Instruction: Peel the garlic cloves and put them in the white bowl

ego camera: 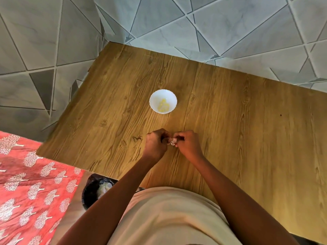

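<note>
Over the near edge of a wooden table [230,106], a person's left hand [155,144] and right hand [188,145] met, fingers curled and pinching a garlic clove [173,141] between them, its papery skin apparently part-loosened. The white bowl [163,101] sat mid-table, well apart, holding a few peeled cloves [163,105]. A dark bin [92,193] stood below the near-left edge.

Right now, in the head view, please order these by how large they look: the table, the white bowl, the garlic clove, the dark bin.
1. table
2. dark bin, though partly hidden by the table and an arm
3. white bowl
4. garlic clove, pinched by both hands
</note>
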{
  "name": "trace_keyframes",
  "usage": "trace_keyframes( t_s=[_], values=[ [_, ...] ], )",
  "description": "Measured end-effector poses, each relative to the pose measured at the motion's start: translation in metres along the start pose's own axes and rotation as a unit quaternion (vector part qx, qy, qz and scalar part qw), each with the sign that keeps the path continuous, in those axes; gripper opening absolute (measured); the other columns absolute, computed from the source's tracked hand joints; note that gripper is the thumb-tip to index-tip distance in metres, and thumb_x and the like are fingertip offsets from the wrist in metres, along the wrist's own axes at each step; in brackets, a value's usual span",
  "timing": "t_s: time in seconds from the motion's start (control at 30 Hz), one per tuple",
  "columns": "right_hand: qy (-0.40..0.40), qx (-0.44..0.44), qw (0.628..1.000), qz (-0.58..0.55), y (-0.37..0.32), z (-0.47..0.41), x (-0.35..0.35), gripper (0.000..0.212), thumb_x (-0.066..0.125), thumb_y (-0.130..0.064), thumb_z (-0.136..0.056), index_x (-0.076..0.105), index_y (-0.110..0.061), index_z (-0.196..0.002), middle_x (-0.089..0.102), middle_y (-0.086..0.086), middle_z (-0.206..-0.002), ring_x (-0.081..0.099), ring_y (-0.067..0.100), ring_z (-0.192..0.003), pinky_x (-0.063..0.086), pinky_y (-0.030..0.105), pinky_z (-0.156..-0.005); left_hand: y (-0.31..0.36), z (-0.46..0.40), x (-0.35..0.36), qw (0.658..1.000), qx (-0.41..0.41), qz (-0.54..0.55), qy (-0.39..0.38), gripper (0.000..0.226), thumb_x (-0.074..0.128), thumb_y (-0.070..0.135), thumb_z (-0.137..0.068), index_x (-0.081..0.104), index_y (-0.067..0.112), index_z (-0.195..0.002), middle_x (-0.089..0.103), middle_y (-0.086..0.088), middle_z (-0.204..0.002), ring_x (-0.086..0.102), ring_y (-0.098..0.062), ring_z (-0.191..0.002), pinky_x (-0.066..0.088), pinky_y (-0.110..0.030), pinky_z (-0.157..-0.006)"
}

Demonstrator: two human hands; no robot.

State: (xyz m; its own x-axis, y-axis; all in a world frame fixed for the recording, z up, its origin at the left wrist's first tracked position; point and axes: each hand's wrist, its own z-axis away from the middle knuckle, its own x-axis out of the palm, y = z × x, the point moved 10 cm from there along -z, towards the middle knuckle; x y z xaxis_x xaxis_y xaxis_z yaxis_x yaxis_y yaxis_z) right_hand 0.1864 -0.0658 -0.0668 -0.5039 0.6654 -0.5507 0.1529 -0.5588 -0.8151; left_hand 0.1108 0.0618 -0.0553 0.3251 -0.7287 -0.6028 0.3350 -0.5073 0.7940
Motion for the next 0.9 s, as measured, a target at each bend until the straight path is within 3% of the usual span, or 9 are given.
trace_keyframes(
  t_s=[0.1, 0.17, 0.33, 0.47, 0.7, 0.9],
  values=[
    [-0.001, 0.028, 0.999, -0.017, 0.008, -0.002, 0.002, 0.016, 0.07, 0.003, -0.087, 0.08, -0.008, -0.091, 0.075, 0.006, -0.082, 0.07, 0.02, -0.072, 0.061, 0.044, -0.073, -0.005, 0.0, 0.004, 1.0, -0.005, 0.011, 0.005, 0.023, 0.067, -0.009, -0.085, 0.076, 0.011, -0.093, 0.072, 0.009, -0.083, 0.062, 0.008, -0.074, 0.045, -0.003, -0.069],
    [0.007, 0.023, 1.0, -0.014, 0.006, -0.002, 0.001, 0.009, 0.073, -0.003, -0.088, 0.08, -0.01, -0.087, 0.073, 0.005, -0.076, 0.07, 0.019, -0.069, 0.06, 0.042, -0.068, -0.01, 0.001, 0.007, 0.999, -0.029, 0.042, 0.008, 0.017, 0.073, -0.002, -0.086, 0.075, 0.014, -0.094, 0.073, 0.012, -0.085, 0.067, 0.004, -0.077, 0.052, -0.011, -0.073],
    [0.034, 0.046, 0.994, -0.093, 0.012, 0.003, -0.005, 0.009, 0.073, -0.006, -0.092, 0.079, -0.012, -0.09, 0.075, 0.002, -0.074, 0.072, 0.014, -0.062, 0.063, 0.038, -0.064, -0.029, 0.008, 0.008, 0.967, -0.13, 0.216, 0.04, 0.016, 0.083, 0.004, -0.084, 0.075, 0.011, -0.096, 0.078, 0.001, -0.091, 0.075, -0.01, -0.088, 0.059, -0.022, -0.079],
    [-0.01, 0.035, 0.992, -0.119, 0.015, 0.004, -0.002, 0.01, 0.073, -0.005, -0.092, 0.078, -0.004, -0.101, 0.077, 0.008, -0.081, 0.076, 0.018, -0.069, 0.065, 0.043, -0.071, -0.031, 0.007, 0.009, 0.971, -0.122, 0.203, 0.026, 0.015, 0.082, 0.004, -0.085, 0.08, 0.015, -0.095, 0.079, 0.005, -0.09, 0.076, -0.009, -0.088, 0.061, -0.028, -0.084],
    [-0.034, 0.038, 0.992, -0.112, 0.021, 0.004, -0.001, 0.02, 0.085, -0.009, -0.082, 0.077, -0.003, -0.1, 0.077, 0.01, -0.08, 0.077, 0.021, -0.068, 0.065, 0.046, -0.068, -0.018, 0.004, 0.009, 0.989, -0.068, 0.129, 0.004, 0.021, 0.079, 0.001, -0.085, 0.083, 0.016, -0.098, 0.079, 0.01, -0.091, 0.074, -0.001, -0.083, 0.058, -0.017, -0.078],
    [-0.043, -0.054, 0.997, 0.036, 0.003, -0.001, -0.002, 0.018, 0.086, -0.014, -0.077, 0.081, -0.012, -0.094, 0.077, -0.001, -0.077, 0.072, 0.008, -0.065, 0.063, 0.037, -0.066, -0.026, 0.001, 0.01, 0.989, -0.081, 0.123, -0.017, 0.018, 0.083, 0.005, -0.083, 0.084, 0.019, -0.094, 0.08, 0.01, -0.087, 0.075, -0.007, -0.081, 0.064, -0.034, -0.079]
  ],
)
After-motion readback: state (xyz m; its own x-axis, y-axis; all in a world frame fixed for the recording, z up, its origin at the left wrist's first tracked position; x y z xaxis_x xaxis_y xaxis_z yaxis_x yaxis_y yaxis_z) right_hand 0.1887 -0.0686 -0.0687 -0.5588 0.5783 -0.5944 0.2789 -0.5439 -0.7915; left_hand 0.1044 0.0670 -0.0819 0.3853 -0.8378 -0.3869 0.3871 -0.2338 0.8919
